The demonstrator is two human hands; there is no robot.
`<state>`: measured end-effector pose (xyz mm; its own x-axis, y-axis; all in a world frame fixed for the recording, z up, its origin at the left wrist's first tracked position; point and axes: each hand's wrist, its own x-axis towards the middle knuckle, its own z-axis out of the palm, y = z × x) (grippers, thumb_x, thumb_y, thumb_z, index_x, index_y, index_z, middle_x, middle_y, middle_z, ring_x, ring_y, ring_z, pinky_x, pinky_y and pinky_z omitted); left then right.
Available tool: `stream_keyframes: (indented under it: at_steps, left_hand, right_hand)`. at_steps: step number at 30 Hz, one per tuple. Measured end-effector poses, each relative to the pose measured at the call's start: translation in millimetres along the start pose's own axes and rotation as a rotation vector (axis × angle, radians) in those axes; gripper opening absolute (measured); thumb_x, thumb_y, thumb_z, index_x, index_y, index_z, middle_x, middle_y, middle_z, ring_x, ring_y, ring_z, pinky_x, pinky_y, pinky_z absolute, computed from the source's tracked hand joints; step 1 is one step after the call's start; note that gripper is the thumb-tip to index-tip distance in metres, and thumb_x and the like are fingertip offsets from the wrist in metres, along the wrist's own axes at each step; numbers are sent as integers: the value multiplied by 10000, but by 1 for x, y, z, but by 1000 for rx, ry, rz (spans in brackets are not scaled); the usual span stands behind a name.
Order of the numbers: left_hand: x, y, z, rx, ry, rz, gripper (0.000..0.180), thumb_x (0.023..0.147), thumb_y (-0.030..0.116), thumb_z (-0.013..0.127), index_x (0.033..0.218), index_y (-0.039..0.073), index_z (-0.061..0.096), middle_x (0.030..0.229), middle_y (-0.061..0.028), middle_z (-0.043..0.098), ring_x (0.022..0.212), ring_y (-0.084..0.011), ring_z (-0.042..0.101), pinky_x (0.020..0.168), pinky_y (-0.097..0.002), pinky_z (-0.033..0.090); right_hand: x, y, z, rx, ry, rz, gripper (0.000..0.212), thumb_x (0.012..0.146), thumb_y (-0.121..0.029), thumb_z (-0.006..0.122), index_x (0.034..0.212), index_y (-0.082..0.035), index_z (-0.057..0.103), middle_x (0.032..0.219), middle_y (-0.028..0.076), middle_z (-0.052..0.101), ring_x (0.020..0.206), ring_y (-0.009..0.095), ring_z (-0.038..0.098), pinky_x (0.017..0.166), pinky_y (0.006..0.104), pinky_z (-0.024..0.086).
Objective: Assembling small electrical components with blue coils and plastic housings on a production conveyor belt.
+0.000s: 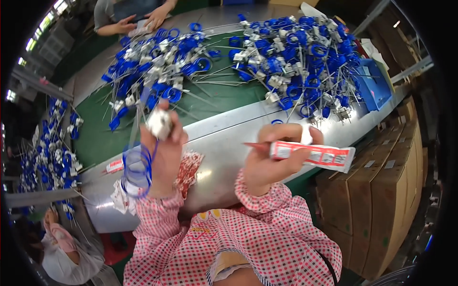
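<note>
Fingers of left hand (164,152) clamp one white connector (160,123) with blue coil (137,168); right hand (272,157) grips one red-white tube (312,155).

Blue cable heaps (305,52) on green mat (219,97) — cardboard boxes (381,190) (stacked) beside.

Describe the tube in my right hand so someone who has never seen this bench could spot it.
Start at the long metal bench with blue-coiled parts piled on its green mat. Above its near edge, the right hand grips a flattened white-and-red tube with a red nozzle, the only tube held up.
</note>
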<state>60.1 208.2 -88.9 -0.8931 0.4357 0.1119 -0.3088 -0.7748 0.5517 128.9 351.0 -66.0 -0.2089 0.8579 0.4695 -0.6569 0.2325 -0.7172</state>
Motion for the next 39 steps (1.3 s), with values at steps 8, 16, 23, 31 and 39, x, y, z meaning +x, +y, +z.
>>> stream_keyframes:
  at_steps: [8,16,23,31,39]
  left_hand:
    - [240,-111,32,757,-158,504,406,826,381,501,1109,94,453,1019,-101,545,905,-239,549,772,-317,427]
    - [190,-118,43,1515,-453,272,316,763,273,591,960,33,534,929,-123,550,916,-285,472,855,-353,343]
    - [32,61,3,1575,-518,199,95,714,4,514,797,36,547,866,-90,572,889,-239,521,790,-321,397]
    - [35,195,-159,1797,455,377,201,763,59,511,953,8,557,851,-111,604,766,-206,586,689,-270,445]
    - [82,160,-212,2195,29,-9,423,679,92,576,1095,94,502,1043,-164,510,923,-344,505,815,-378,419]
  right_hand:
    - [51,-10,-65,-120,412,-135,348,854,-344,405,1033,-51,341,547,27,377,421,92,302,396,206,216]
    - [44,2,-82,-173,430,-4,328,851,-320,399,1032,-53,338,560,24,402,404,97,316,390,210,229]
    - [-22,19,-45,-177,-35,301,359,836,-387,346,893,-33,372,512,25,421,392,88,345,365,192,256]
    - [-76,10,-19,-5,-504,443,298,828,-320,419,793,-24,424,558,93,486,431,113,413,399,207,333]
    - [-91,-8,-16,-117,-681,346,257,847,-262,409,792,-13,437,574,105,508,425,108,415,405,210,344]
